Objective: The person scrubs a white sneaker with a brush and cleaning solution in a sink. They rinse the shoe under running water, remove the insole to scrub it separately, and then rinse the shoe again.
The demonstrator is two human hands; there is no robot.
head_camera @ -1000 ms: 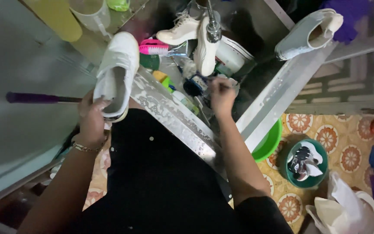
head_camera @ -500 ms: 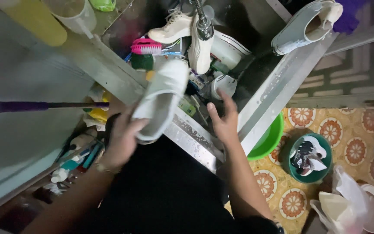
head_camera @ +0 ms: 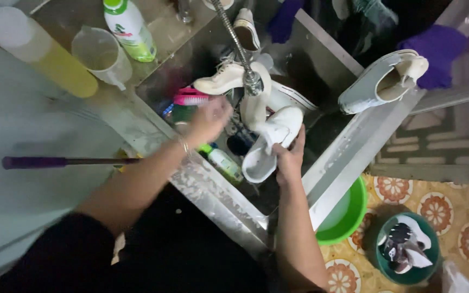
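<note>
My right hand (head_camera: 290, 158) grips a white sneaker (head_camera: 272, 143) by its heel end and holds it inside the steel sink (head_camera: 336, 157), just below the flexible tap (head_camera: 245, 65). My left hand (head_camera: 209, 119) reaches into the sink, blurred, close to a pink scrub brush (head_camera: 190, 99); whether it grips anything I cannot tell. Other white shoes (head_camera: 225, 79) lie in the sink behind the tap.
A pale sneaker (head_camera: 382, 81) rests on the sink's right rim. A yellow bottle (head_camera: 50, 55), a clear jug (head_camera: 101, 53) and a green-and-white bottle (head_camera: 130, 29) stand on the counter. A purple-handled tool (head_camera: 55, 161) lies left. A green basin (head_camera: 348, 212) and a teal bucket (head_camera: 408, 247) sit on the floor.
The white sneaker passed from my left hand to my right hand and went down into the sink under the tap. My left hand reached forward toward the pink brush.
</note>
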